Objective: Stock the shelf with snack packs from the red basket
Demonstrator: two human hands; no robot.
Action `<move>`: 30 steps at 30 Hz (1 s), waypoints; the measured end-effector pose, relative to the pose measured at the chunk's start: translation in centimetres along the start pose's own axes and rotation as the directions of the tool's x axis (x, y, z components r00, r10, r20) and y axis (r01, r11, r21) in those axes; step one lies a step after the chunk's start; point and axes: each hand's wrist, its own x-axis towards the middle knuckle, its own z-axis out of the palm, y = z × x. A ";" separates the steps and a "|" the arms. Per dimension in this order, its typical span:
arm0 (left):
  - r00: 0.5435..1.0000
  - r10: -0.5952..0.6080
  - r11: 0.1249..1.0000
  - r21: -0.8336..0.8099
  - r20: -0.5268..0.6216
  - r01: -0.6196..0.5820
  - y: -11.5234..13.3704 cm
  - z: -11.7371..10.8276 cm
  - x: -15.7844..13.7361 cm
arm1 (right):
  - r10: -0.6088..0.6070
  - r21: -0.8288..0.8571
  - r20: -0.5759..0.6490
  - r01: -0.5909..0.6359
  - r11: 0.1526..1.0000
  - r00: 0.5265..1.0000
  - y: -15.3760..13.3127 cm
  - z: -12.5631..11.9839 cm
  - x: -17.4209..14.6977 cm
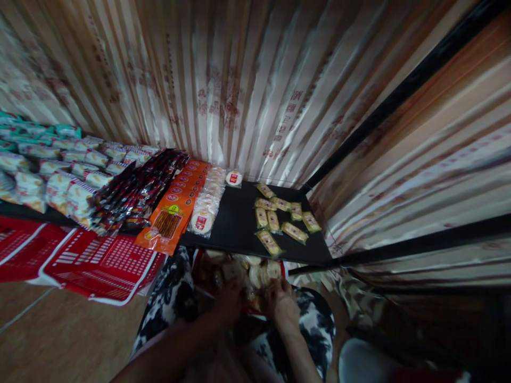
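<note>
Both hands are down in a red basket [286, 270] on my lap, under the shelf's front edge. Pale, round, wrapped snacks [255, 275] fill much of it, with darker packets at its left side. My left hand [230, 299] reaches among the packets; it is dim and blurred, so its fingers do not show clearly. At the basket's right side, my right hand [282, 299] has its fingers curled down against the wrapped snacks; what they grip is hidden. Above, several yellow-wrapped bars [272, 221] lie loosely on the black shelf [235, 213].
Left of the bars are a row of round wrapped crackers [202, 222], a single cracker [233, 178], orange packets [167, 221], dark packets [139, 191] and white packets [75, 194]. Red baskets [106, 266] stand below at left. Black frame bars [383, 117] and a pleated curtain [247, 80] bound the shelf.
</note>
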 end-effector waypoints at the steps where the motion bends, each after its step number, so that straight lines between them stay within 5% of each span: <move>1: 1.000 0.008 1.000 -0.007 0.007 -0.008 0.3 0.2 0.0 | -0.003 -0.003 0.023 0.003 1.000 1.000 0.0 -0.1 0.0; 12: 0.995 0.097 0.995 -0.026 0.030 -0.096 2.0 1.8 -1.1 | -0.145 0.182 -0.067 0.155 0.971 0.987 0.8 3.0 -0.1; 21: 0.993 0.112 0.993 -0.043 0.038 -0.111 2.0 1.4 -1.3 | -0.189 0.336 -0.007 0.180 0.924 0.982 0.2 -0.2 -1.6; 30: 0.997 0.082 0.993 -0.090 0.012 -0.080 1.9 0.5 -2.0 | -0.294 0.212 -0.021 0.292 0.933 0.956 -1.8 -1.9 -1.3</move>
